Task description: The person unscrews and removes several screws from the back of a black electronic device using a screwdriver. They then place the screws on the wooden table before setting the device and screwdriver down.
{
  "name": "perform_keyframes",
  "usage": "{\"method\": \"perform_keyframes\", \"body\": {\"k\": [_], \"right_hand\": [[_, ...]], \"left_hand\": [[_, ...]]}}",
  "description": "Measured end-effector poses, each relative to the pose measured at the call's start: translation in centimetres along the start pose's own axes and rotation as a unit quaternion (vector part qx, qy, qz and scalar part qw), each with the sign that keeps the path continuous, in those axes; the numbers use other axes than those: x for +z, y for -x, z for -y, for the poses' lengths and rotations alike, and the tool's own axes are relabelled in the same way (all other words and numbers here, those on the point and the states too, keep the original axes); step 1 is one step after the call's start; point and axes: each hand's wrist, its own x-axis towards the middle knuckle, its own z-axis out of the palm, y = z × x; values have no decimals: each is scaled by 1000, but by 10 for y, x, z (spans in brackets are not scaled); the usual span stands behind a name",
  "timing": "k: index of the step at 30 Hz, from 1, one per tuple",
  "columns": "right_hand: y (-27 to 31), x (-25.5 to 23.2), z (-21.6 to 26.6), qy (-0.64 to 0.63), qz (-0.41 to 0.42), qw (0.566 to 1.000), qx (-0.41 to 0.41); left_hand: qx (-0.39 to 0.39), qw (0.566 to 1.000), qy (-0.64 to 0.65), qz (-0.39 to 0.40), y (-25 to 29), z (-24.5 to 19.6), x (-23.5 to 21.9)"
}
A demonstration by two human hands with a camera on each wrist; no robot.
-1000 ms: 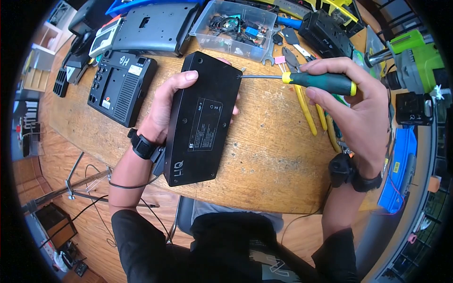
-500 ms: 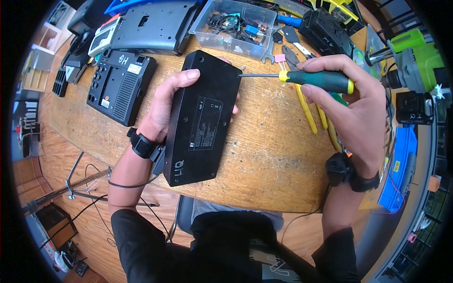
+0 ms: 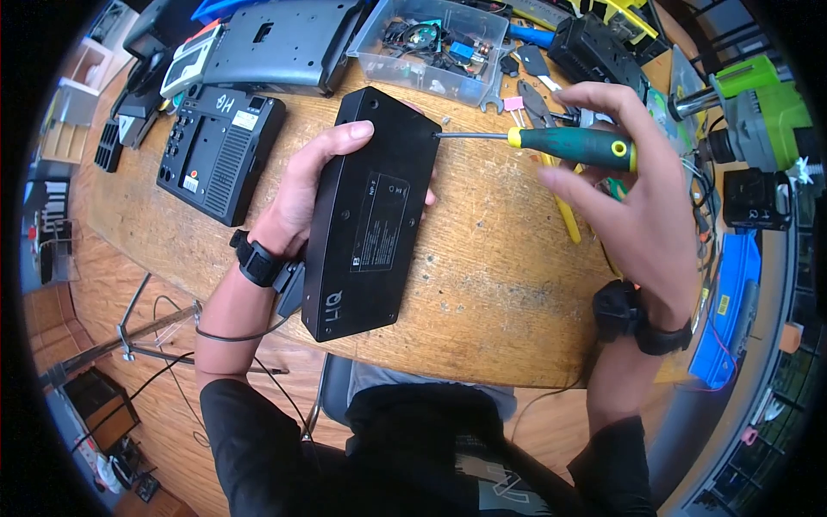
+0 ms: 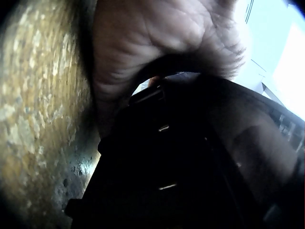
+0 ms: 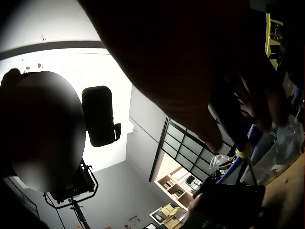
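A flat black box-shaped device [image 3: 375,155] with a printed label [image 3: 379,224] and "HQ" marked on it is held up, tilted, over the table in my left hand [image 3: 310,172]. The left thumb lies on its upper left edge, with the other fingers behind. At the device's upper right corner is the tip of a green and yellow screwdriver [image 3: 573,146]. My right hand [image 3: 650,207] curves around the handle, its butt near the palm. Thumb and index finger are spread off the handle. In the dark right wrist view the screwdriver [image 5: 244,151] points at the device [image 5: 233,200].
A second black device [image 3: 220,159] lies on the wooden table [image 3: 500,284] to the left. Behind are a grey panel [image 3: 284,43] and a clear bin [image 3: 422,73] of electronic parts. Yellow-handled pliers [image 3: 568,220] lie under the right hand; a green power tool [image 3: 749,116] stands right.
My right thumb and index finger have opened away from the screwdriver handle, which has turned so a yellow spot shows. The screwdriver tip stays at the device's corner; the left hand keeps its grip.
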Motion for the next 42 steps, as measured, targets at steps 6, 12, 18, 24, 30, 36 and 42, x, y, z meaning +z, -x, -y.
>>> {"method": "perform_keyframes", "body": {"k": [6,12,18,24,30,36,42], "right_hand": [[-2,-4,-4,65,23,997,-32],[-3,4,-3,79,-9,997,1],[-3,-7,-12,54,56,996,-51],[-6,2,-5,81,-4,995,64],[-1,-8,-11,30,51,998,-12],[1,1,-6,88,30,995,-22],[0,-6,-12,-1,72,997,-30]], "left_hand": [[-3,1000,5,-10,0,1,2],[-4,1000,0,-7,0,1,0],[-4,1000,-2,-2,0,2,-2],[5,1000,-18,-4,0,1,-1],[10,1000,-22,-3,0,2,-1],[5,1000,-16,-12,1,0,2],[1,1000,-8,-15,0,1,1]]}}
